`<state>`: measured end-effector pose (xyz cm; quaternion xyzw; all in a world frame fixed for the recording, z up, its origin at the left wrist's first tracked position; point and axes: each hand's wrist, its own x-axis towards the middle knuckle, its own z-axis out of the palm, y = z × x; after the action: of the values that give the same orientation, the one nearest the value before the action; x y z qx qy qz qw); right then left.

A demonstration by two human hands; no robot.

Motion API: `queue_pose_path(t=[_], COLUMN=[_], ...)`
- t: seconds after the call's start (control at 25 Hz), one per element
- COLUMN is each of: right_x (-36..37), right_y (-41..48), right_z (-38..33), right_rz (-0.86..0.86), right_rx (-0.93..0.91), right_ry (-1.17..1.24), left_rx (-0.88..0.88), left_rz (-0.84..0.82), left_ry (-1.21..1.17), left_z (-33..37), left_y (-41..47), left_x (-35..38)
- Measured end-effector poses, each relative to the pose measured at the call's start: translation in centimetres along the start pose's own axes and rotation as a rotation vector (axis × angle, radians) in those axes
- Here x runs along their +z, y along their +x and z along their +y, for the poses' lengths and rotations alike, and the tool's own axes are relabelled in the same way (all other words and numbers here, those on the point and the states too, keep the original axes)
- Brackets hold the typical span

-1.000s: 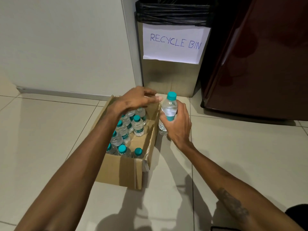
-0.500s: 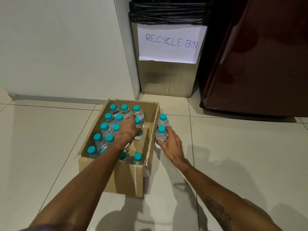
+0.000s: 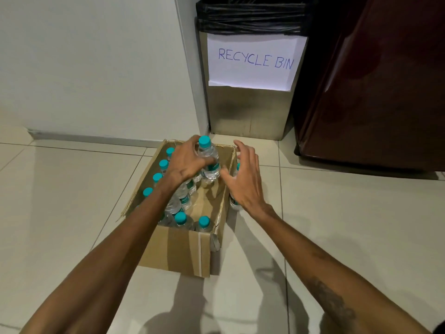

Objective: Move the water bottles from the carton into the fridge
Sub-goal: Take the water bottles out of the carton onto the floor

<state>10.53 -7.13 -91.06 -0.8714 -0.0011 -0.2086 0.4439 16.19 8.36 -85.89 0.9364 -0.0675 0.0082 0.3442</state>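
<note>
An open cardboard carton (image 3: 178, 251) stands on the tiled floor and holds several clear water bottles with teal caps (image 3: 180, 216). My left hand (image 3: 186, 161) grips one bottle (image 3: 209, 162) upright, lifted above the carton's far end. My right hand (image 3: 245, 179) hovers just right of that bottle, fingers spread, holding nothing. Behind my right hand, bottles (image 3: 234, 203) stand on the floor against the carton's right wall, mostly hidden. The dark red fridge (image 3: 375, 92) stands at the right, its door closed.
A metal bin (image 3: 250, 112) with a black liner and a "RECYCLE BIN" paper sign stands against the wall behind the carton, left of the fridge. A white wall runs along the left. Open floor tiles lie to the right of the carton.
My left hand has lifted a bottle out of the carton. My right hand has let go of the bottle it set on the floor and risen, open, toward the lifted one.
</note>
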Motion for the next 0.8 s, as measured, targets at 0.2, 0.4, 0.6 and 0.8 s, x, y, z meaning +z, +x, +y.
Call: queue_pose_path(t=[0.2,0.4,0.6,0.8], right_x=[-0.4,-3.1,-3.9,-1.8], right_y=[2.6,2.0,0.4,-1.3], right_z=[-1.8,2.4,8.9,12.0], right_rz=[0.018,0.324,0.128,-0.039], right_rx=[0.036,0.143,0.352,0.444], right_ry=[-0.002,0.000,0.041,-0.037], left_rx=[0.170,-0.074,-0.245,-0.215], left_rz=[-0.053,0.112,-0.063,0.035], left_ry=[-0.163,-0.090,0.134,0.112], left_z=[5.1,3.3,-2.1,-3.5], left_y=[0.6,2.9,4.3,4.8], left_x=[-1.8,0.7,4.1,6.1])
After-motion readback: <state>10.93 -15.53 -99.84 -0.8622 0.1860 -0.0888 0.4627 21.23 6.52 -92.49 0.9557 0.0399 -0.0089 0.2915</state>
